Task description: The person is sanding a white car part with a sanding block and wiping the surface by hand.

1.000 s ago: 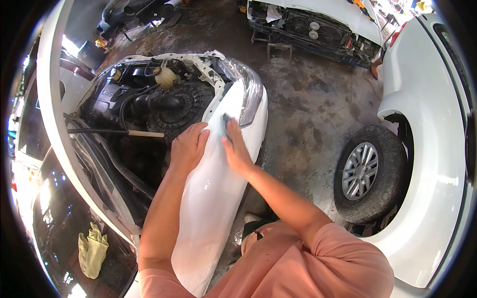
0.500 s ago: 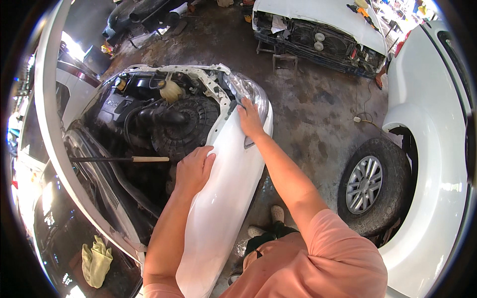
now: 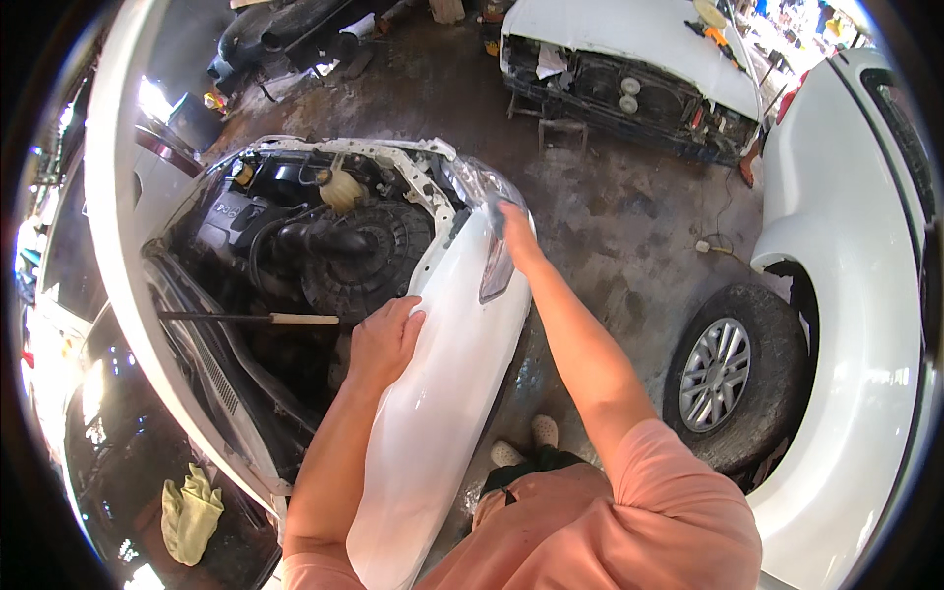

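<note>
A white front fender [image 3: 442,393] runs from near me to the headlight [image 3: 484,187] at the car's front corner. My right hand [image 3: 518,238] reaches to the headlight's outer side. Its fingers press a small grey piece [image 3: 494,213] against the lens; whether it is cloth or abrasive sheet I cannot make out. My left hand [image 3: 385,337] rests on the fender's inner edge, fingers laid over the rim and thumb apart, holding nothing loose. Left of it lies the uncovered engine bay [image 3: 364,246], with a pale-ended rod [image 3: 305,319] across it.
The raised hood edge [image 3: 110,197] curves along the left. A yellowish glove [image 3: 192,513] lies on the dark windshield [image 3: 128,462]. To the right stand a wheel [image 3: 733,374] and another white car body [image 3: 836,295]. Ahead is a white car [image 3: 629,49] with its front stripped.
My right hand has slid outward and slightly nearer along the headlight, taking the grey piece with it and uncovering more of the lens. My left hand stays on the fender edge.
</note>
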A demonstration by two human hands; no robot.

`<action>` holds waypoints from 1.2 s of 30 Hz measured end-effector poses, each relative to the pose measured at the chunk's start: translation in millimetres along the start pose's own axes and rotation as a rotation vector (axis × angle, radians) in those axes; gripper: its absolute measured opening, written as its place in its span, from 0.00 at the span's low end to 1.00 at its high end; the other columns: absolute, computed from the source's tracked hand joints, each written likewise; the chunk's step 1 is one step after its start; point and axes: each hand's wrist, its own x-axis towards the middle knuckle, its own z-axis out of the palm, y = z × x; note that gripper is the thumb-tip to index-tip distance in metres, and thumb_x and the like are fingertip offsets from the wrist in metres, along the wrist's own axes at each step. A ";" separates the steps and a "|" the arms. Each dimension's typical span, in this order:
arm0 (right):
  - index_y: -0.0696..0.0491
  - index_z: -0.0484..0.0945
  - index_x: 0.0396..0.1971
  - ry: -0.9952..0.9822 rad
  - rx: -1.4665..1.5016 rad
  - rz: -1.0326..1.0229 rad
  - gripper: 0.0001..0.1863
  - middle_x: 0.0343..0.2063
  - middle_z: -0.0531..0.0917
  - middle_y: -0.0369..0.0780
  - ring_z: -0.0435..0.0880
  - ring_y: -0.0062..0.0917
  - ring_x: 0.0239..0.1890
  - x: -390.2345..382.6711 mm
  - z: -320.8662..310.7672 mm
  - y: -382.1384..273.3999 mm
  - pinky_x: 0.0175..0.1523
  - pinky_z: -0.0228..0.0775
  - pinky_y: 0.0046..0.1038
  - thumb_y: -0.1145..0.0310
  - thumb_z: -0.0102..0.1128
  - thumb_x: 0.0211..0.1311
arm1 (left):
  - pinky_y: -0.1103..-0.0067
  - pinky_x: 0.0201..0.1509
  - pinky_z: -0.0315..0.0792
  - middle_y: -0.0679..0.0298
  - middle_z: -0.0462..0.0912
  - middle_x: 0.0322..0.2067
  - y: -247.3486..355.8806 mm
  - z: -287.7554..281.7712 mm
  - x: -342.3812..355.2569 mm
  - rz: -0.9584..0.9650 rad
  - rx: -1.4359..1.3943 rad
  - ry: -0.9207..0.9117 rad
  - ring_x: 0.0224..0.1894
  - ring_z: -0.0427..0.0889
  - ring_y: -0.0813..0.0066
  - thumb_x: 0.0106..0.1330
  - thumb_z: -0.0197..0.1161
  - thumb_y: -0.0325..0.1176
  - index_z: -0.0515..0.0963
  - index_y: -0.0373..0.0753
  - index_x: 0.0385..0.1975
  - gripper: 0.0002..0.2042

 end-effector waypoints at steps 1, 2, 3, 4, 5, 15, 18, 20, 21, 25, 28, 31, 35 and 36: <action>0.59 0.75 0.58 0.079 0.387 0.091 0.25 0.53 0.83 0.44 0.81 0.36 0.58 -7.1 -8.9 -3.6 0.66 0.67 0.41 0.55 0.53 0.71 | 0.62 0.45 0.78 0.57 0.86 0.43 -2.1 -0.1 0.1 0.007 -0.004 0.014 0.43 0.85 0.50 0.74 0.58 0.38 0.80 0.40 0.49 0.12; 0.57 0.75 0.59 0.143 0.464 0.098 0.26 0.53 0.82 0.43 0.83 0.35 0.56 -20.6 -18.3 -4.0 0.64 0.69 0.42 0.53 0.54 0.70 | 0.62 0.45 0.78 0.57 0.86 0.44 -3.3 -1.4 -0.8 0.010 -0.005 0.024 0.43 0.85 0.50 0.74 0.58 0.38 0.79 0.40 0.49 0.12; 0.55 0.75 0.60 0.210 0.542 0.110 0.28 0.52 0.82 0.42 0.84 0.34 0.54 -40.6 -26.6 -1.0 0.63 0.71 0.42 0.51 0.56 0.68 | 0.62 0.45 0.78 0.56 0.86 0.44 -4.3 -2.1 -2.3 0.012 -0.006 0.029 0.44 0.85 0.50 0.74 0.58 0.38 0.79 0.40 0.49 0.12; 0.54 0.74 0.60 0.144 0.647 0.154 0.26 0.52 0.82 0.42 0.84 0.34 0.54 -65.4 -29.7 -2.7 0.61 0.73 0.43 0.54 0.57 0.68 | 0.62 0.45 0.78 0.56 0.86 0.44 -6.0 -5.3 -5.4 0.011 -0.002 0.035 0.44 0.85 0.50 0.74 0.58 0.39 0.79 0.40 0.49 0.12; 0.54 0.73 0.61 0.082 0.747 0.196 0.25 0.52 0.82 0.41 0.85 0.34 0.53 -90.1 -32.5 -4.6 0.60 0.75 0.44 0.58 0.58 0.68 | 0.62 0.46 0.78 0.56 0.86 0.45 -8.2 -6.6 -7.8 -0.003 0.000 0.033 0.45 0.85 0.50 0.74 0.58 0.39 0.79 0.40 0.49 0.12; 0.65 0.58 0.73 -0.130 -0.462 -0.186 0.35 0.71 0.66 0.55 0.63 0.47 0.73 -83.2 2.3 33.5 0.77 0.53 0.37 0.70 0.53 0.67 | 0.60 0.45 0.78 0.58 0.85 0.42 -1.6 -0.4 1.0 0.026 -0.017 0.038 0.43 0.85 0.51 0.73 0.58 0.36 0.79 0.41 0.48 0.10; 0.65 0.56 0.73 -0.230 -0.669 -0.285 0.37 0.76 0.54 0.55 0.51 0.47 0.79 -75.4 14.5 36.8 0.81 0.43 0.39 0.66 0.55 0.69 | 0.61 0.45 0.78 0.58 0.85 0.42 -1.6 -4.1 0.3 -0.004 -0.005 0.008 0.43 0.85 0.51 0.72 0.58 0.34 0.80 0.41 0.48 0.10; 0.65 0.56 0.74 -0.197 -0.671 -0.323 0.37 0.76 0.54 0.55 0.51 0.46 0.79 -86.7 18.6 50.5 0.81 0.42 0.40 0.65 0.56 0.70 | 0.62 0.45 0.78 0.58 0.85 0.42 0.3 -6.0 -0.9 -0.027 0.017 -0.029 0.43 0.85 0.52 0.71 0.58 0.33 0.80 0.41 0.47 0.09; 0.64 0.55 0.74 -0.198 -0.543 -0.322 0.37 0.77 0.52 0.54 0.47 0.45 0.80 -92.9 25.0 57.9 0.81 0.36 0.44 0.59 0.54 0.73 | 0.62 0.44 0.78 0.58 0.85 0.41 1.3 -8.6 -2.3 -0.048 0.047 -0.038 0.43 0.85 0.52 0.71 0.58 0.32 0.80 0.41 0.47 0.09; 0.62 0.55 0.75 -0.159 -0.681 -0.210 0.38 0.78 0.51 0.52 0.43 0.42 0.81 -70.7 28.1 38.2 0.81 0.29 0.48 0.49 0.44 0.78 | 0.63 0.43 0.78 0.58 0.85 0.39 5.4 -5.6 1.1 -0.079 0.067 -0.054 0.41 0.85 0.53 0.71 0.59 0.31 0.80 0.41 0.47 0.09; 0.63 0.54 0.75 -0.170 -0.598 -0.096 0.39 0.78 0.50 0.52 0.44 0.41 0.81 -41.6 23.0 22.9 0.81 0.29 0.48 0.48 0.42 0.79 | 0.61 0.42 0.79 0.60 0.85 0.39 1.7 -1.6 3.6 -0.079 0.054 -0.060 0.42 0.86 0.56 0.70 0.59 0.32 0.80 0.42 0.47 0.09; 0.63 0.54 0.75 -0.224 -0.569 -0.105 0.40 0.78 0.50 0.52 0.43 0.40 0.81 -80.9 23.5 31.4 0.81 0.29 0.48 0.45 0.40 0.79 | 0.61 0.40 0.80 0.60 0.85 0.40 1.8 -3.1 2.8 -0.065 0.085 -0.044 0.42 0.86 0.56 0.70 0.59 0.32 0.80 0.42 0.48 0.10; 0.63 0.53 0.76 -0.232 -0.583 -0.101 0.41 0.78 0.51 0.52 0.43 0.40 0.82 -67.1 18.3 26.4 0.81 0.28 0.48 0.44 0.39 0.79 | 0.63 0.39 0.79 0.59 0.85 0.39 1.5 -3.6 8.2 -0.048 0.093 -0.041 0.40 0.86 0.55 0.69 0.60 0.31 0.80 0.40 0.47 0.10; 0.63 0.52 0.76 -0.227 -0.592 -0.105 0.41 0.78 0.51 0.52 0.43 0.40 0.82 -53.4 13.8 25.1 0.81 0.28 0.48 0.44 0.39 0.79 | 0.63 0.39 0.79 0.58 0.85 0.38 3.9 -3.2 10.2 -0.046 0.087 -0.036 0.39 0.85 0.55 0.69 0.61 0.31 0.80 0.40 0.47 0.09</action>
